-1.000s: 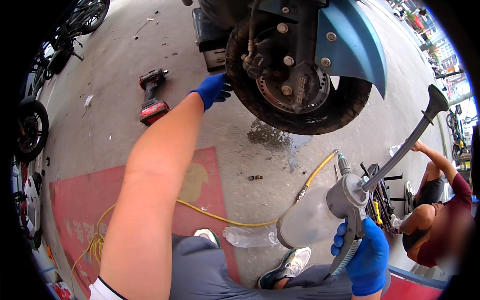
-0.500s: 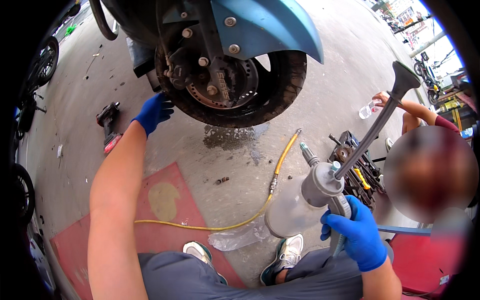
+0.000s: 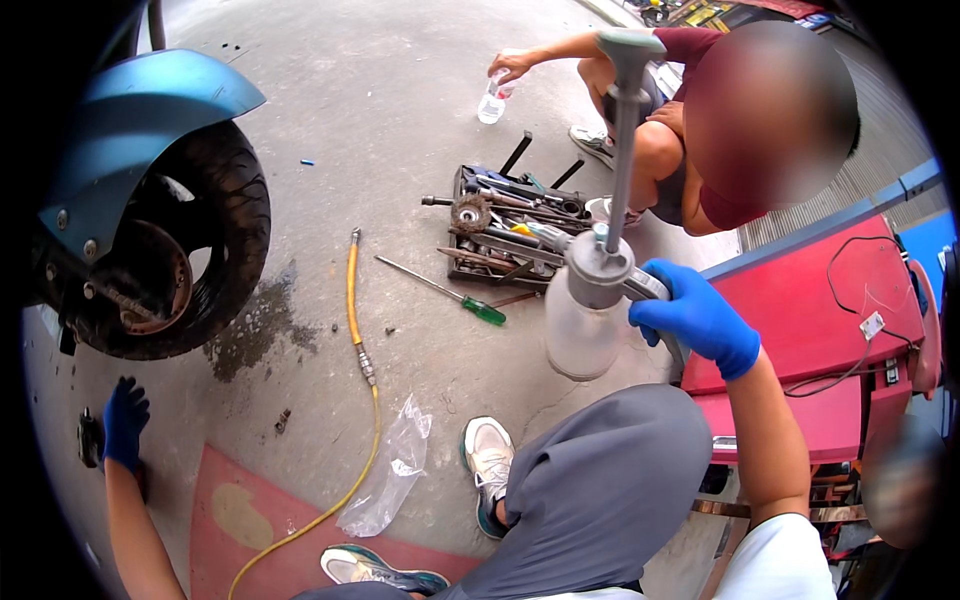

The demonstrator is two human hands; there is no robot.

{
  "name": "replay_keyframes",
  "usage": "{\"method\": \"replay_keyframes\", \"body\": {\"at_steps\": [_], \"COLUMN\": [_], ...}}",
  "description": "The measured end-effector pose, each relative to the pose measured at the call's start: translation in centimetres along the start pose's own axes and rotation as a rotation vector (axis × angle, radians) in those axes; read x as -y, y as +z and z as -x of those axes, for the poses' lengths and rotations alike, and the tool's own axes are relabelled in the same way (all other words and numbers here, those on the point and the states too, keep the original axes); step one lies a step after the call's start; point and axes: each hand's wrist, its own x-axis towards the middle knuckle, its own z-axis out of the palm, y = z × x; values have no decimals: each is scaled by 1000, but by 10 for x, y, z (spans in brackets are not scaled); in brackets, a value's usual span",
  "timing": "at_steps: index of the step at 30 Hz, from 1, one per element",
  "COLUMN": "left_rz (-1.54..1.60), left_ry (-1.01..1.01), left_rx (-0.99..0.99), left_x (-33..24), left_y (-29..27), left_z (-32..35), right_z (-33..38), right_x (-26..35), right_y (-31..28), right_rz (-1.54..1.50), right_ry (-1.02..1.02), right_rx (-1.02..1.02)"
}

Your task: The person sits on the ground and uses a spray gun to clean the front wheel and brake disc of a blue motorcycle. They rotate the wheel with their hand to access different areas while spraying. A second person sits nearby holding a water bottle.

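Note:
My right hand, in a blue glove, grips the handle of a hand pump sprayer with a translucent bottle and a tall grey plunger rod, held above my grey-trousered knee. My left hand, also blue-gloved, hangs low at the left with fingers spread, holding nothing, just below the scooter's rear wheel. A blue mudguard covers that black tyre, and the brake hub shows inside it.
A yellow air hose runs across the concrete past an oily stain. An open tool tray and a green-handled screwdriver lie ahead. A crouching person holds a plastic bottle. A red cabinet stands at right, a clear bag by my shoes.
My view swung right, so the wheel slid to the left edge. My left hand came off the wheel and dropped away. The sprayer stays in my right hand.

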Motion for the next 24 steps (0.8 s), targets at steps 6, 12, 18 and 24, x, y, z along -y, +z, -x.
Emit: {"method": "replay_keyframes", "body": {"at_steps": [6,12,18,24], "left_rz": [54,-71,-98,-98], "left_ry": [-138,-11,-3,-1], "left_rx": [51,1,-85,-78], "left_x": [18,-5,-7,-6], "left_y": [-58,7,-1,-3], "left_z": [0,28,55,57], "right_z": [24,33,12,27], "right_x": [-102,-248,-291,-294], "right_y": [14,6,31,42], "right_rz": [-110,-224,-251,-209], "right_ry": [26,189,291,316], "right_rx": [-373,-874,-869,-718]}}
